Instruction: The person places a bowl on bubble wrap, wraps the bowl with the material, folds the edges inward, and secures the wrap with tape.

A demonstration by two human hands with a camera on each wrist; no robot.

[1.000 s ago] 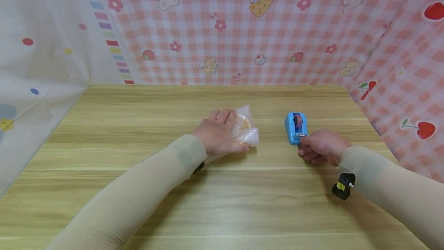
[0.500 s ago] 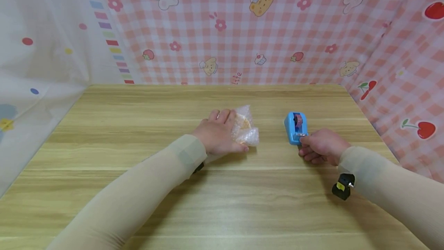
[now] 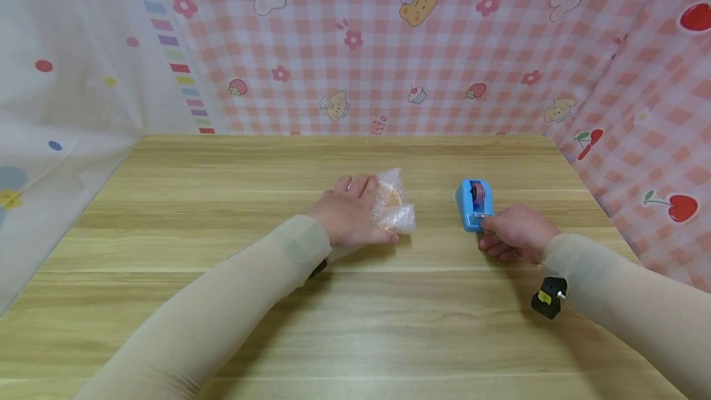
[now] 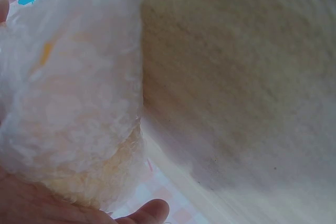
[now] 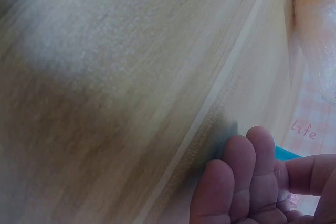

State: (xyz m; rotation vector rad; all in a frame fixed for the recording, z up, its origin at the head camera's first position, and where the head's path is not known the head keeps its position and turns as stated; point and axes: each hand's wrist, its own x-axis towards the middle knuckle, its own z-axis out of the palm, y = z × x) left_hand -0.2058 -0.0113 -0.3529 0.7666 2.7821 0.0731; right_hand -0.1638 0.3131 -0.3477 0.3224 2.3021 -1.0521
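Observation:
A bubble-wrapped bundle [image 3: 395, 215] lies on the table, with something yellow-orange showing through the wrap. My left hand [image 3: 350, 212] holds it from the left, fingers over its far side and thumb along its near side. In the left wrist view the bubble wrap [image 4: 79, 98] fills much of the picture. To the right stands a blue tape dispenser [image 3: 468, 205] with a small pinkish roll. At its front cutting edge, my right hand [image 3: 519, 233] pinches the tape end between thumb and index finger. The other fingers [image 5: 241, 171] are loosely bent below; the tape itself is barely visible.
The wood-grain table [image 3: 355, 326] reaches back to a pink checked cloth [image 3: 311, 36] behind it. More printed cloth [image 3: 666, 141] hangs along the right side, and a white sheet [image 3: 66, 79] on the left. A small black camera [image 3: 548, 298] hangs under the right wrist.

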